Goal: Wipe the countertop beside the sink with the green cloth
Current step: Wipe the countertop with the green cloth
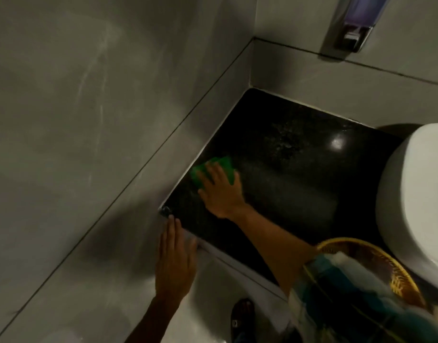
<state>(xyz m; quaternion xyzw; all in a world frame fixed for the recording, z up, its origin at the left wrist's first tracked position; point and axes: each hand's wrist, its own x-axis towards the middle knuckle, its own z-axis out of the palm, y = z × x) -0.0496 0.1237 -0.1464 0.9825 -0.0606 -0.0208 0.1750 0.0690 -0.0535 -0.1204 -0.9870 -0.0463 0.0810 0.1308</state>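
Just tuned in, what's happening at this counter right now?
The person's right hand presses the green cloth flat on the black countertop, near its left edge along the wall, so the wipe looks under way. The left hand, fingers straight, rests at the counter's front left corner. The white sink sits at the right, with a woven basket near the front edge.

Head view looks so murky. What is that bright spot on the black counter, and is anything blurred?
Head view: dim, uneven light overall; the bright spot is probably a lamp's glare on the glossy countertop, near the sink; the right hand and green cloth look smeared, likely motion blur.
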